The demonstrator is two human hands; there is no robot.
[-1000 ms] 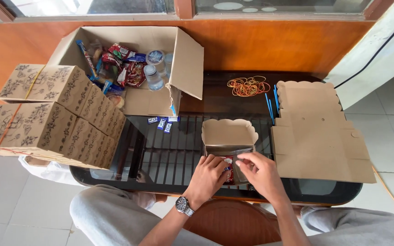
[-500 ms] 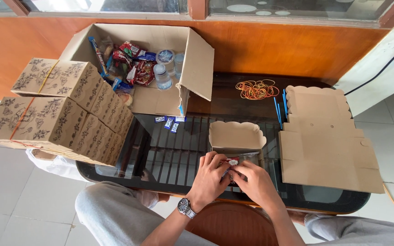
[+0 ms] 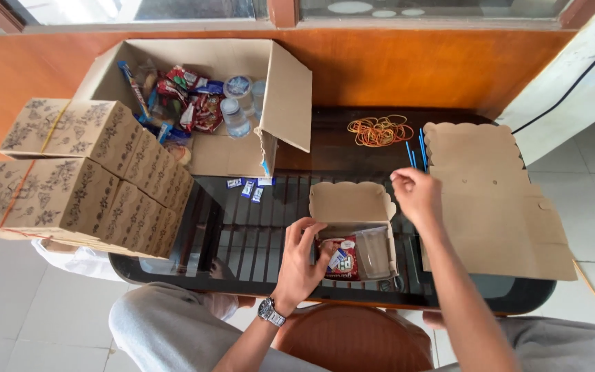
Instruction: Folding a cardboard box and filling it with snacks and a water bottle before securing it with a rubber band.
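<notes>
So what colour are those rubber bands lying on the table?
Mostly orange and yellow rubber bands, seen in the head view.

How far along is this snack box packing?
Done: a stack of closed patterned boxes sits at the left. In hand: the left hand steadies an open small box that already holds a red snack packet and a clear cup, while the right hand is raised near the blue straws. Left: its lid is open, and flat unfolded boxes wait at the right.
</notes>
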